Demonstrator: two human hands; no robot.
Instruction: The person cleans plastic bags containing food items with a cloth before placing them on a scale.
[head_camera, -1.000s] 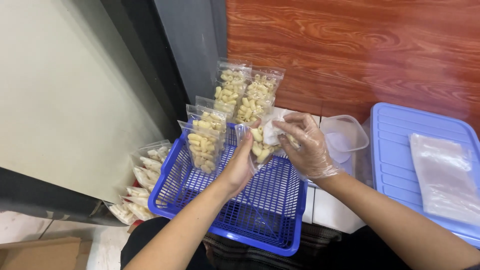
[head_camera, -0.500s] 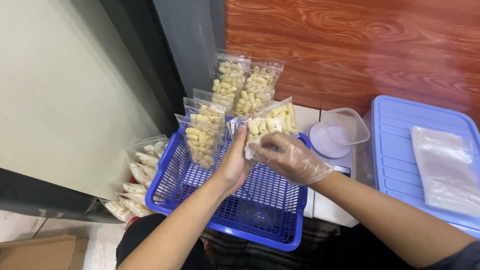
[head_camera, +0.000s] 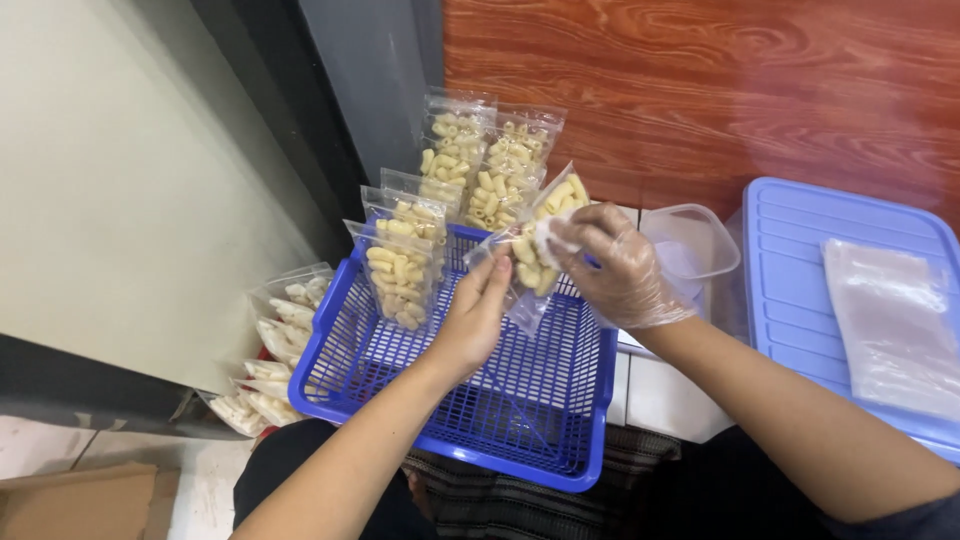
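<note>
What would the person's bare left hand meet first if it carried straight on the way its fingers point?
Probably the clear plastic pouch of pale snacks its fingertips already touch, also held by the gloved right hand; the left hand points up-right, though depth is uncertain.

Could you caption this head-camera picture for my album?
Gloved right hand and bare left hand hold a snack bag over a blue basket.

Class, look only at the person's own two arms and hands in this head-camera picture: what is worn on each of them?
The right hand wears a thin, clear, crinkled disposable plastic glove that ends at the wrist. The left hand is bare, with no glove. Both forearms are uncovered, with no watch, band or ring in view. A dark sleeve edge shows only at the right arm's upper end.
</note>
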